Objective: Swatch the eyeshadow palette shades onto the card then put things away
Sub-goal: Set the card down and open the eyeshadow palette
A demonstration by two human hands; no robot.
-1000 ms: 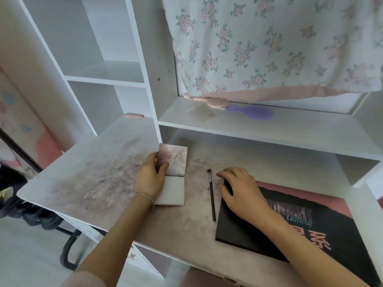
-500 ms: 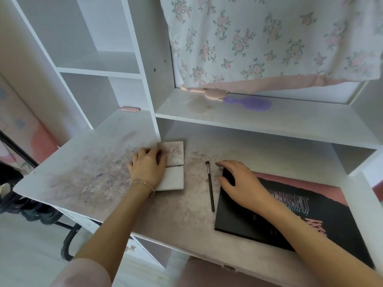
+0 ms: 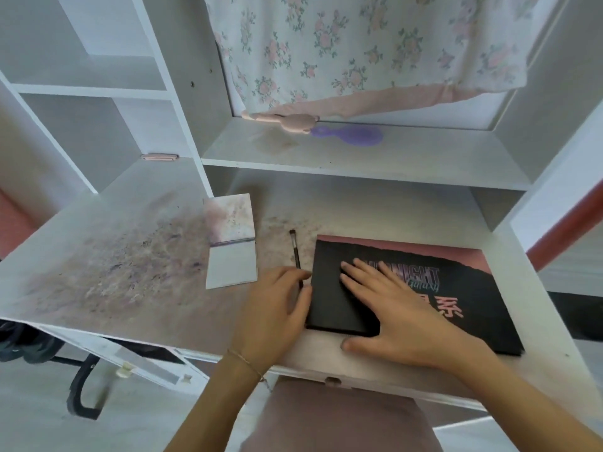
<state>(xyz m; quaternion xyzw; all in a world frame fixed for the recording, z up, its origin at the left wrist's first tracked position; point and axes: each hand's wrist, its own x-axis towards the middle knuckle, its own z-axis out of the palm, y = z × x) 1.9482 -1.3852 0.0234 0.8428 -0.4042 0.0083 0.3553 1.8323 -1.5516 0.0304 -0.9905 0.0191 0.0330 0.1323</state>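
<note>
Both hands down at the eyeshadow palette (image 3: 408, 288), one closed black-and-pink case lying flat on the right half of the surface (image 3: 98, 256), long axis running left to right. The right hand (image 3: 391, 308) lies on the lid with fingers straight and spread, thumb hanging off the near edge, pressing rather than clasping. The left hand (image 3: 277, 308) sits just beside the palette's left edge, fingers loosely bent against it and over the lower end of the brush (image 3: 296, 252); whether it actually pinches the handle, I cannot tell. One brush, lying near-to-far, bristles at the far end, between palette and card. One card (image 3: 231, 243), a small folded booklet, open, smudged pink on its far leaf, lies left of the brush and apart from both hands. So the left hand is the nearer one to brush and card, the right owns the lid, whose opening edge looks to be the near side. On the shelf above: one purple hairbrush (image 3: 349, 136)
</note>
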